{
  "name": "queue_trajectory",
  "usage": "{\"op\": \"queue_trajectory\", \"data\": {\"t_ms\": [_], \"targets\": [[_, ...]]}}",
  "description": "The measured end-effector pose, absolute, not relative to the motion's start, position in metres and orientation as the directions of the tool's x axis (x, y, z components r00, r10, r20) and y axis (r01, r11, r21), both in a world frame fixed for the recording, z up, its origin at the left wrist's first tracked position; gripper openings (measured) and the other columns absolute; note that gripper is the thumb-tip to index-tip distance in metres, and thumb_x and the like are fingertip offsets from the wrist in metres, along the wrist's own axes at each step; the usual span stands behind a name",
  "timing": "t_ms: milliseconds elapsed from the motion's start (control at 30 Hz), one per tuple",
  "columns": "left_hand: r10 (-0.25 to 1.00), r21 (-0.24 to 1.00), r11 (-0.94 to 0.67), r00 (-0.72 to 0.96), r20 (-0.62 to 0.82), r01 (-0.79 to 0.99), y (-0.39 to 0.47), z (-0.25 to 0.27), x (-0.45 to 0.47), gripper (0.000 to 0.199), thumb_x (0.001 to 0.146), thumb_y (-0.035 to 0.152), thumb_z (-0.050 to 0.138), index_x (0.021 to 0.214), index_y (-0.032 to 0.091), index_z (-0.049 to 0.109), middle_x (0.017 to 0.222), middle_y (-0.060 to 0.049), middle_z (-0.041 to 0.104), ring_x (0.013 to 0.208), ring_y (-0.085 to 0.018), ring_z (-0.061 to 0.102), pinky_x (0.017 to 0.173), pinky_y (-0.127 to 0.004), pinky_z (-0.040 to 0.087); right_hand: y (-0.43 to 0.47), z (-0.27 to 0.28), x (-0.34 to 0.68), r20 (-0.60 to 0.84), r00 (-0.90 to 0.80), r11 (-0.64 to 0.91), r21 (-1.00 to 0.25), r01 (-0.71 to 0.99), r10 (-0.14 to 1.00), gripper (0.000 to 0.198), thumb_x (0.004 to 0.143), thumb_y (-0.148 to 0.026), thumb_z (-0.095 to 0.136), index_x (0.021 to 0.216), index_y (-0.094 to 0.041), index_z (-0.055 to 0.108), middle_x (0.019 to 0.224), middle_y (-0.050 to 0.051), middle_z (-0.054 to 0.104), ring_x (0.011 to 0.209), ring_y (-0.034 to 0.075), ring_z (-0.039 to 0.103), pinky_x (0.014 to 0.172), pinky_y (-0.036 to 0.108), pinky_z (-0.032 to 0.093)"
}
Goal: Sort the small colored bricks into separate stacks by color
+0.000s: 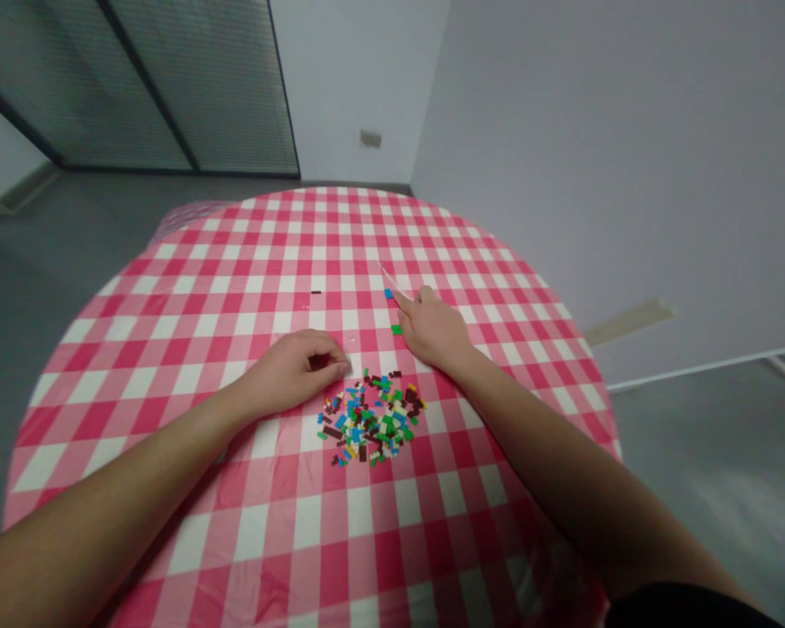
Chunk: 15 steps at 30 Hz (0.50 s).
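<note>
A pile of small toy bricks (383, 426) in green, blue, brown, white and yellow lies on the checked tablecloth (255, 532). At the pile's upper left edge rests my left hand (297, 371), thumb and index finger pinched together; whatever is between them is hidden. My right hand (435, 330) is beyond the pile to the right, its index finger stretched out and the others curled. That fingertip is at a blue brick (388, 294), touching or very close. Beside the curled fingers sits a green brick (396, 330).
A lone dark brown brick (316, 292) lies farther back on the round table. Tiny clear or whitish bits (351, 339) are scattered near my left hand. A thin pale strip or crease (392, 277) runs by the blue brick. Walls and a glass partition (235, 87) stand behind.
</note>
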State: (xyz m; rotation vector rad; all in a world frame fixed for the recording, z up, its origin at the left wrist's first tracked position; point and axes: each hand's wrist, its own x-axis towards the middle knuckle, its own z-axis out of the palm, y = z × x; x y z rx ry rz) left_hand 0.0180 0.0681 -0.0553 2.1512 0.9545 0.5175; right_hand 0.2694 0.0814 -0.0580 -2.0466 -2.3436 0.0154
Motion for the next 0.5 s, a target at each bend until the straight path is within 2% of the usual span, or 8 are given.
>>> {"op": "queue_trajectory", "data": {"t_ms": [333,500], "targets": [[0.757,0.752,-0.474,0.649,0.081,0.458,0.0687,-0.0565,0.0172,0.025,0.093,0.035,0.059,0.08,0.018,0.072,0.085,-0.007,0.074,0.076,-0.02,0.067,0.074,-0.036,0.053,0.0796,-0.0555,0.2677,0.007,-0.12,0.12,-0.033,0.992,0.993,0.051,0.107,-0.032,0.033,0.155,-0.027,0.05,0.118,0.016,0.06,0.085,0.026,0.066,0.069,0.039,0.051],[0.667,0.736,-0.569,0.73,0.151,0.367,0.0699,-0.0553,0.0148,0.021,0.095,0.029,0.058,0.087,0.019,0.075,0.088,-0.006,0.076,0.082,-0.019,0.069,0.079,-0.035,0.054,0.0773,-0.0566,0.2682,0.034,-0.077,0.08,-0.097,0.992,0.996,0.05,0.107,-0.031,0.034,0.152,-0.024,0.052,0.121,0.017,0.062,0.087,0.027,0.066,0.072,0.04,0.052]]}}
